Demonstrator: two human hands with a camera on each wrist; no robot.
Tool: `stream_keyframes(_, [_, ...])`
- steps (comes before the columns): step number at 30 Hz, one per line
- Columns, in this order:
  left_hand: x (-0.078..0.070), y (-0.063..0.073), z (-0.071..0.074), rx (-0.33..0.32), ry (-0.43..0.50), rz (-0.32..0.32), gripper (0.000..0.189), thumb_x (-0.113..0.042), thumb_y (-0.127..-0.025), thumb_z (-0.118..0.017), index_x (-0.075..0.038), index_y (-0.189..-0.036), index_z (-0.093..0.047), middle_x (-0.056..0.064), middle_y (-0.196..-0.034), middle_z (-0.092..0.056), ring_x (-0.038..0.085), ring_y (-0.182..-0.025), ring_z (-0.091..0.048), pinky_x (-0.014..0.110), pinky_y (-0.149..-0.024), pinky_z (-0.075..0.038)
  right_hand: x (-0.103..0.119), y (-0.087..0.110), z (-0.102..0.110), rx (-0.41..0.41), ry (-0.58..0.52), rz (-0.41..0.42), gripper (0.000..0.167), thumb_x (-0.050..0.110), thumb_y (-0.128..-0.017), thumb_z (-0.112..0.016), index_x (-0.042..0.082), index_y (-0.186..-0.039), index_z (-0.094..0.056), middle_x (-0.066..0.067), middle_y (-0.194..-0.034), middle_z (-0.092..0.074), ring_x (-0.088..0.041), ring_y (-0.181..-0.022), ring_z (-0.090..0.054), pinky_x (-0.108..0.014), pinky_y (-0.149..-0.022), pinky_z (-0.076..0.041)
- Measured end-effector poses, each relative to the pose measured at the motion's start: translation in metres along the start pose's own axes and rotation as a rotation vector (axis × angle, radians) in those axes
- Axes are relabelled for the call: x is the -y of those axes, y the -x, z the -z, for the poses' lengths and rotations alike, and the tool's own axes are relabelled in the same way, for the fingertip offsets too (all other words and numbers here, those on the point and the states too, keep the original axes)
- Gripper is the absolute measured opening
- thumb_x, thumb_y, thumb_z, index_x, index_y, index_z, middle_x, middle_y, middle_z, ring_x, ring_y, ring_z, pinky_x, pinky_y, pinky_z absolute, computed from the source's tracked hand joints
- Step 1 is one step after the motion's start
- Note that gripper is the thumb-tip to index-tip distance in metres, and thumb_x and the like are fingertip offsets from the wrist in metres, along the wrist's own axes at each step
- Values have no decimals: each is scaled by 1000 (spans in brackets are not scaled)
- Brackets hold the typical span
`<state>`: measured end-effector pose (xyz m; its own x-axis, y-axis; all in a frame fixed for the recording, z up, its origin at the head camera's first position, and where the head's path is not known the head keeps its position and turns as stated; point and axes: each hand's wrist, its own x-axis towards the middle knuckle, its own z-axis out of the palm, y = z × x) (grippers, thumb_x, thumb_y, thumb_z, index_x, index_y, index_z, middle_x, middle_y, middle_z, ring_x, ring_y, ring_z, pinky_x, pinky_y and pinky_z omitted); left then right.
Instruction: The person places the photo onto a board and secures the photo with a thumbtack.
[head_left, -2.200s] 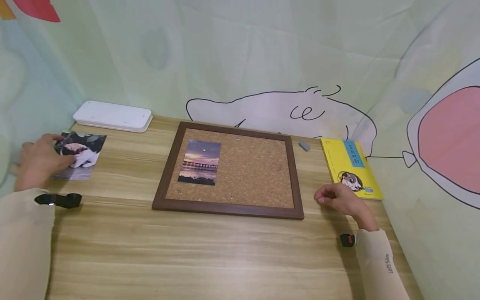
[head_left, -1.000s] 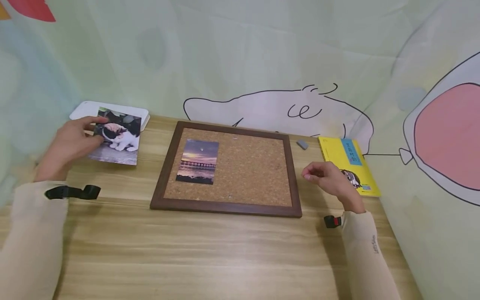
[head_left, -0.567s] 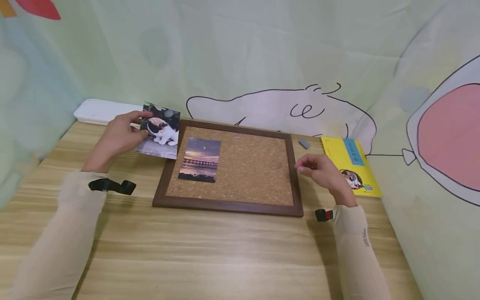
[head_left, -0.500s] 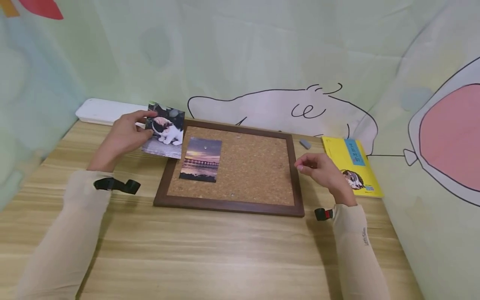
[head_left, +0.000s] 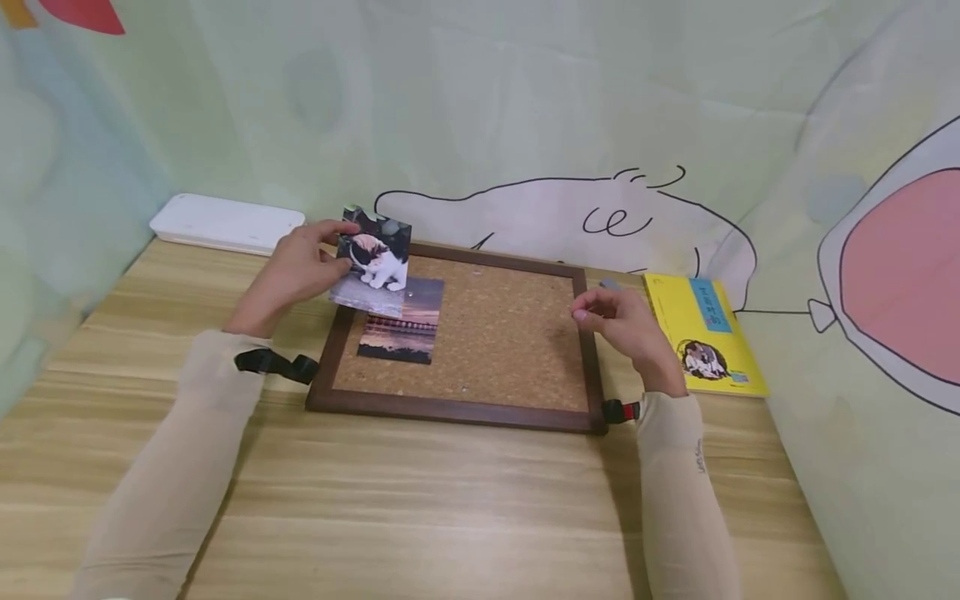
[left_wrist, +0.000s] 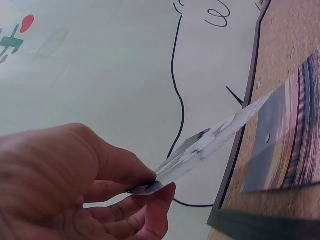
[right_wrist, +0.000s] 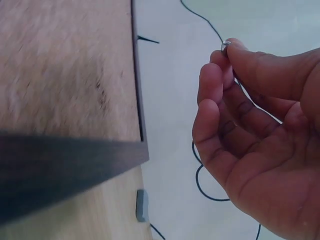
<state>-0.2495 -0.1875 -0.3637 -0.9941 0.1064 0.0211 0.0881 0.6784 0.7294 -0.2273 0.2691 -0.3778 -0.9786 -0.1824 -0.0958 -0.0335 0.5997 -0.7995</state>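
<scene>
My left hand (head_left: pixel 303 265) pinches the left edge of a cat photo (head_left: pixel 378 271) between thumb and fingers. The photo is held tilted above the upper left of a framed corkboard (head_left: pixel 510 333); in the left wrist view it shows nearly edge-on. On the cork lies a sunset pier photo (head_left: pixel 405 337) with a tack (head_left: pixel 410 293) near its top, partly covered by the cat photo. Over the board's right side, my right hand (head_left: pixel 622 325) pinches a small silvery thumbtack (right_wrist: pixel 225 46) between thumb and index fingertip, its other fingers loosely curled.
Small tacks sit in the cork near its top (head_left: pixel 477 272) and bottom (head_left: pixel 464 388). A grey eraser (head_left: pixel 611 284) lies right of the board, partly behind my right hand. A yellow book (head_left: pixel 705 333) lies farther right; a white case (head_left: pixel 225 222) stands at the back left.
My left hand has picked the cat photo up from the far left of the table and carried it right, over the corkboard. My right hand has moved left and away from me, to the board's right edge.
</scene>
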Motion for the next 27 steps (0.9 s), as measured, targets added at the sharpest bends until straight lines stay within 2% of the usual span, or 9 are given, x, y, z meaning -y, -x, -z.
stream_keyframes(5, [-10, -5, -13, 9, 22, -29, 58, -7, -98, -60, -7, -155, -55, 29, -141, -58, 25, -88, -57, 30, -64, -44, 8, -3, 0, -18, -65, -46, 21, 17, -106, -67, 3, -122, -69, -18, -118, -69, -35, -110, -65, -37, -102, -48])
stream_keyframes(8, [-16, -10, -21, 24, 27, -47, 57, -7, -98, -60, -7, -154, -55, 27, -134, -59, 21, -79, -53, 29, -61, -42, 11, -5, 1, -41, -87, -27, 21, 15, -107, -66, 1, -122, -70, -14, -113, -70, -34, -107, -66, -35, -98, -50])
stream_keyframes(12, [-24, -14, -29, 42, 6, -76, 57, -8, -97, -59, -8, -154, -56, 25, -124, -62, 22, -76, -49, 31, -62, -40, 16, -8, 1, -72, -105, -16, 24, 15, -107, -66, 0, -124, -70, -3, -103, -71, -36, -106, -67, -29, -93, -53])
stream_keyframes(15, [-31, -15, -35, 54, 6, -92, 57, -9, -97, -59, -8, -154, -56, 27, -128, -65, 22, -80, -51, 31, -64, -41, 20, -9, 1, -87, -110, -31, 25, 17, -107, -67, 2, -126, -71, 1, -101, -71, -39, -108, -66, -29, -93, -53])
stream_keyframes(19, [-40, -17, -45, 76, 32, -97, 57, -7, -97, -59, -7, -154, -56, 29, -137, -64, 19, -78, -53, 28, -62, -42, 22, -11, 2, -95, -123, -49, 26, 17, -106, -67, 1, -126, -70, -4, -104, -71, -41, -109, -64, -38, -100, -53])
stream_keyframes(22, [-46, -20, -53, 88, 47, -98, 57, -7, -96, -60, -7, -153, -57, 28, -137, -63, 16, -75, -52, 26, -61, -42, 22, -11, 3, -100, -134, -61, 27, 17, -106, -67, 1, -128, -70, -6, -107, -71, -39, -108, -64, -42, -102, -52])
stream_keyframes(27, [-55, -23, -67, 105, 48, -98, 56, -8, -96, -62, -10, -152, -59, 24, -137, -62, 16, -72, -49, 28, -61, -39, 19, -11, 3, -107, -160, -79, 25, 18, -106, -67, 3, -126, -70, -8, -109, -71, -33, -105, -66, -34, -97, -52])
